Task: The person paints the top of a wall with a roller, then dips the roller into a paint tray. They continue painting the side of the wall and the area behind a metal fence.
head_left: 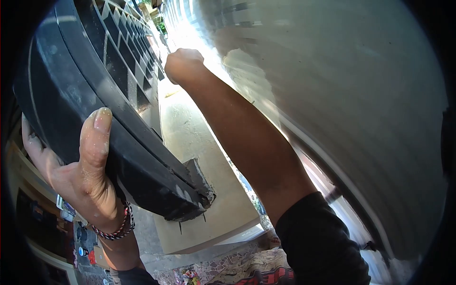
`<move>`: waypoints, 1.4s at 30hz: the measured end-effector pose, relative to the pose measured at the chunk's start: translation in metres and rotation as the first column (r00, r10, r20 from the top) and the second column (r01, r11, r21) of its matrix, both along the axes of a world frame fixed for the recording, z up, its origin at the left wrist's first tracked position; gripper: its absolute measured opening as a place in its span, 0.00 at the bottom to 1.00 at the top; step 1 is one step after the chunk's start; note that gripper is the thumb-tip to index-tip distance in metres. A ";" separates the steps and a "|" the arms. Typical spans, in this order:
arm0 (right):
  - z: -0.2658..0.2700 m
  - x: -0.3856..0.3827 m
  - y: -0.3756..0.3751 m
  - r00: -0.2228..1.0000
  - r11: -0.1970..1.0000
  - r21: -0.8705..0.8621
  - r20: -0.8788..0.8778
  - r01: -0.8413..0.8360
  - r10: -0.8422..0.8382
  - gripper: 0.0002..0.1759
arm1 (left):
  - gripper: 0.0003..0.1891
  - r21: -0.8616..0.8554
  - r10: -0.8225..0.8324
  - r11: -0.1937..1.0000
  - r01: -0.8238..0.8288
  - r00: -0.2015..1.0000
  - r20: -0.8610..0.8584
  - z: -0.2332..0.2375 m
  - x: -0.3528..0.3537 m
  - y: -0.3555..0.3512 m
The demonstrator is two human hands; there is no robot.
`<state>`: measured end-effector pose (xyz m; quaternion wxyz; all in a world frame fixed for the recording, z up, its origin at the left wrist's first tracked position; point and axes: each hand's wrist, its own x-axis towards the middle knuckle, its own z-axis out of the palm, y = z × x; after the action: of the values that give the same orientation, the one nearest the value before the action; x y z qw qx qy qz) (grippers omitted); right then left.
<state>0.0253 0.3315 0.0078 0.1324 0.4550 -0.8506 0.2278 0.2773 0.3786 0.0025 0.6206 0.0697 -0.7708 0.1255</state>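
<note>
My left hand (88,175) grips a wide black metal rail (152,185), thumb on the near face and fingers round the far side. Whitish specks dot the thumb, and a braided bracelet (118,225) circles the wrist. Stretched far ahead, my right hand (184,64) is closed into a fist, its back towards me. Whatever it may hold is hidden behind the knuckles and the glare. It is near the far end of a pale ledge (190,128), close to the large grey wall (342,80) on the right, which has a lighter patch along its edge.
A black railing with slanted bars (121,57) runs away on the left. The rail's end meets the ledge at a rough bracket (202,183). Far below are stone paving (223,266), a red object (91,257) and a cardboard box (101,256).
</note>
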 end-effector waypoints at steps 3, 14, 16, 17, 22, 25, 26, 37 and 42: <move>-0.004 -0.021 -0.027 0.999 0.999 0.029 -0.034 -0.018 0.019 0.15 | 0.14 -0.071 0.053 0.996 -0.054 0.999 -0.013 0.001 0.004 -0.006; -0.026 -0.105 -0.141 0.973 0.990 0.142 -0.223 -0.026 0.058 0.16 | 0.21 -0.160 0.195 0.969 -0.187 0.980 0.040 0.004 0.004 -0.005; -0.035 -0.113 -0.149 0.974 0.992 0.127 -0.221 -0.020 0.048 0.16 | 0.30 0.193 -0.142 0.966 0.169 0.979 -0.147 0.004 -0.008 0.001; -0.039 -0.117 -0.153 0.972 0.993 0.120 -0.230 -0.019 0.046 0.15 | 0.35 0.206 -0.116 0.968 0.144 0.983 -0.141 0.008 -0.009 0.006; -0.054 -0.125 -0.180 0.970 0.994 0.098 -0.234 -0.047 0.069 0.14 | 0.38 0.088 -0.006 0.996 0.016 0.994 -0.113 0.004 -0.006 -0.002; -0.063 -0.130 -0.187 0.977 0.996 0.074 -0.204 -0.054 0.068 0.14 | 0.39 0.053 0.064 0.997 -0.059 0.994 -0.094 0.004 -0.001 -0.002; -0.065 -0.130 -0.190 0.976 0.996 0.073 -0.206 -0.060 0.074 0.14 | 0.39 0.044 0.097 0.995 -0.095 0.994 -0.056 0.005 0.000 -0.001; -0.057 -0.103 -0.188 0.981 0.990 0.030 -0.140 -0.134 0.137 0.14 | 0.36 0.041 0.240 0.970 -0.238 0.970 -0.049 0.004 0.006 0.005; -0.075 -0.127 -0.218 0.983 0.997 0.019 -0.168 -0.070 0.073 0.14 | 0.36 -0.018 0.346 0.938 -0.346 0.938 0.012 0.009 0.009 0.009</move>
<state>-0.1017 0.1136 -0.0676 0.1927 0.5037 -0.8209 0.1877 0.2858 0.3872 0.0111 0.5836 0.1984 -0.7503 0.2390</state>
